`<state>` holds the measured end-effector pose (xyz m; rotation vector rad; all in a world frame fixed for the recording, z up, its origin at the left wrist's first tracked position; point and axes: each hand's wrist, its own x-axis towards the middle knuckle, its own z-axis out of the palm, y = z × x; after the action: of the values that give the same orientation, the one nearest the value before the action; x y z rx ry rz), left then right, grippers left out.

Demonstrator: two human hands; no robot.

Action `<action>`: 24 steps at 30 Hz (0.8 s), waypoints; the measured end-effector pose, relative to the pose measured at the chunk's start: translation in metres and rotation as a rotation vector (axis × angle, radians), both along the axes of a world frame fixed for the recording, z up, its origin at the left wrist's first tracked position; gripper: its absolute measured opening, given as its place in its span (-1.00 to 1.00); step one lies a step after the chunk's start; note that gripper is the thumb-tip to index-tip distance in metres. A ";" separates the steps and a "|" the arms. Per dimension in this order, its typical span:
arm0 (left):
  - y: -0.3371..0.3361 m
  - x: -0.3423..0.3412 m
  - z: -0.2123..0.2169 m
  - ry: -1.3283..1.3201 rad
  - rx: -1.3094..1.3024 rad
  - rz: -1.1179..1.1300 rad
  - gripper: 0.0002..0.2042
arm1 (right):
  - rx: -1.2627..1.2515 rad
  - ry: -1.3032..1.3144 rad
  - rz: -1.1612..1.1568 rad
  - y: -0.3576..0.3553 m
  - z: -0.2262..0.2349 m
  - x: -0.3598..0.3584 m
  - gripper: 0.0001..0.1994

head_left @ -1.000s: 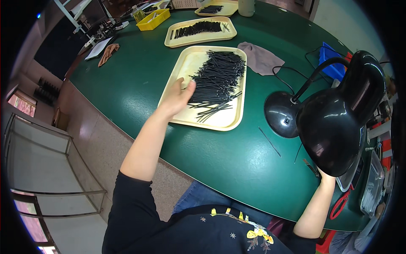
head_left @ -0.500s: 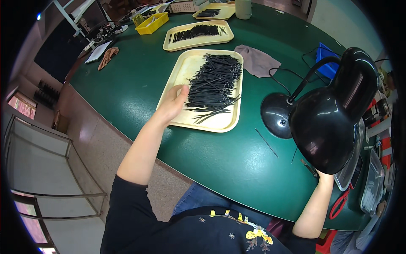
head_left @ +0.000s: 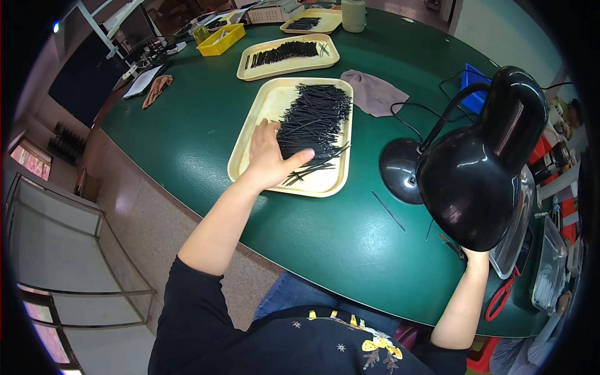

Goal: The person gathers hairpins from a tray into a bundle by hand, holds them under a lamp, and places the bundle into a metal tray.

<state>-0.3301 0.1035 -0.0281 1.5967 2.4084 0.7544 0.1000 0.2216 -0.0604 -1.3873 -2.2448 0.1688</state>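
My left hand [head_left: 269,156] is over the lower left of a cream tray [head_left: 249,139], fingers spread and thumb stretched to the right. A heap of thin black wire-like pieces [head_left: 315,119] fills the tray's middle and right side. The thumb tip lies at the heap's lower part; whether it touches cannot be told. My right hand [head_left: 476,255] is mostly hidden behind the black lamp head [head_left: 462,187], its fingers out of sight. A narrow dark metal tool [head_left: 451,245] shows beside it. Two single thin black pieces lie on the table, one [head_left: 389,211] left of the lamp head.
Two more cream trays with black pieces, one nearer [head_left: 331,56] and one farther [head_left: 334,19], stand at the back. A yellow box [head_left: 220,42] and a grey cloth [head_left: 374,94] lie on the green table [head_left: 312,237]. Red-handled scissors [head_left: 499,300] and clear trays [head_left: 550,269] are at right.
My left hand has come down and across the tray's lower left, its fingers spreading and thumb moving right toward the heap. The right hand stays behind the lamp. The view has shifted slightly.
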 end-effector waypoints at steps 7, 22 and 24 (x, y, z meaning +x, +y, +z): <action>-0.001 -0.002 0.024 0.347 -0.087 -0.349 0.10 | -0.018 -0.064 0.069 0.002 0.002 -0.001 -0.34; 0.033 -0.009 0.013 0.491 -0.004 -0.556 -0.30 | -0.116 0.148 -0.126 -0.007 0.007 -0.003 -0.55; 0.042 -0.005 0.012 0.474 -0.044 -0.500 -0.37 | -0.125 0.150 -0.125 -0.008 0.009 -0.007 -0.56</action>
<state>-0.3356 0.1456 -0.0163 2.4367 2.0955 0.2477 0.0935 0.2137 -0.0513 -1.5218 -2.0483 0.3633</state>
